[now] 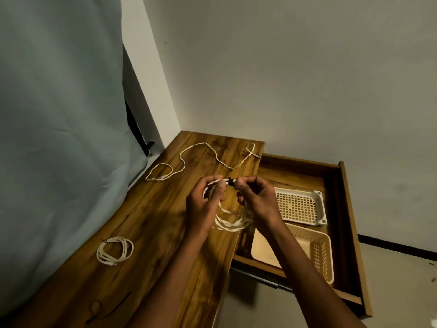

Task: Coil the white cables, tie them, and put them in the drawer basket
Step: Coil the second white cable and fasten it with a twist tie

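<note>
Left of the held coil, a pale blue-grey fabric sheet (59, 114) hangs against the long edge of the dark-grained wooden tabletop (151, 233). Nearest the viewer on that side lies a finished coil of white braided cable (115, 250), flat on the wood, bound at one spot by a dark tie. Beyond the held coil, toward the wall corner, a loose white braided cable (201, 157) snakes uncoiled, one end hanging just past the tabletop's right edge.

At centre, the held coil of white braided cable (233, 218) hangs in several slack loops above the tabletop's right edge. The left hand (205, 204) wraps its grip round the gathered strands; the right hand (256, 200) pinches them beside a small black tie (231, 181) between the two thumbs. The cable looks light, soft and limp, so the loops will likely spring apart unless held at the bundled point. The tie is the place to hold.

Right of the held coil, the open wooden drawer (343, 209) carries a white perforated plastic tray (318, 204) farther away and a cream perforated plastic drawer basket (321, 254) nearer, with a flat beige piece in it. The basket's mouth faces up and, in my judgement, offers free room just below the right forearm; the drawer's raised front edge bounds the far right.
</note>
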